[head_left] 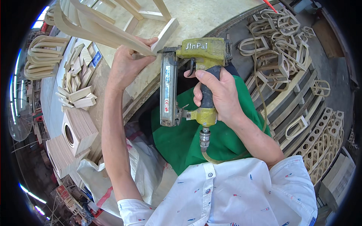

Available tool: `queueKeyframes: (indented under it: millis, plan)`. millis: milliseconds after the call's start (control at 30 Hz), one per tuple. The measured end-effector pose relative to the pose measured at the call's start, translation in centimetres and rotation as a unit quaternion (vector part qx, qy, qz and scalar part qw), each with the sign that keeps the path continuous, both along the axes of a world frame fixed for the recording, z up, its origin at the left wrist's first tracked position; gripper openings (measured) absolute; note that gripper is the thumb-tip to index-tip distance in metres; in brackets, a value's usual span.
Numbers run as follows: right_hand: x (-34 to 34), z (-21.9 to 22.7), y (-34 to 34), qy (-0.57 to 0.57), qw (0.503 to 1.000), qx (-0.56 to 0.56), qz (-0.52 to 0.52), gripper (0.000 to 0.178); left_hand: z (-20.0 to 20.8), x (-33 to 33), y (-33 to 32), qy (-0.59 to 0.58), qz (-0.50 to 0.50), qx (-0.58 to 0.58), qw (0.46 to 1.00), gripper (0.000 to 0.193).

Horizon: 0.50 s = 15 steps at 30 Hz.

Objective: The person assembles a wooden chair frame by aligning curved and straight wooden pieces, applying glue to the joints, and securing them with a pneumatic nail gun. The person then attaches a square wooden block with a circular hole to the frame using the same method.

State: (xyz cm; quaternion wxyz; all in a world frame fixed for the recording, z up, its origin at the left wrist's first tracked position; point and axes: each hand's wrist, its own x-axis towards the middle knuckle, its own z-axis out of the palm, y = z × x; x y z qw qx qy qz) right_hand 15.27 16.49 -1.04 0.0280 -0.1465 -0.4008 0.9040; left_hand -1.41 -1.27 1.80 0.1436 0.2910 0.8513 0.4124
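My right hand [220, 92] is wrapped round the black grip of a yellow-green air nail gun [203, 51], its index finger by the trigger. The nail gun's nose touches or nearly touches the near corner of a pale wooden frame [165, 35]. At that corner my left hand [126, 66] pinches the end of a curved wooden strip [100, 34] against the frame, thumb below and fingers above. From the gun's handle a metal coupling [204, 139] leads into a thin air hose [211, 159].
Wood offcuts [77, 67] and bent wooden loops [45, 52] lie on the workbench [145, 83] at left. Plywood blocks with round holes [81, 130] stand nearer. Loose looped frames [277, 49] and slats fill the right side. Green cloth [181, 150] covers my lap; a white sack [141, 165] is beside it.
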Motion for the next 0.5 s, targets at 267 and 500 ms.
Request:
queueKeyframes:
  millis: [267,500]
  plan:
    - [0.03,-0.01,-0.1,-0.001,1.0,0.008,0.007,0.024,-0.37,-0.24,-0.26,-0.009,-0.003,0.009,1.0,0.014]
    - [-0.1,0.15,0.14,-0.003,1.0,0.012,0.014,0.025,0.16,0.03,-0.01,-0.004,0.011,-0.009,1.0,0.014]
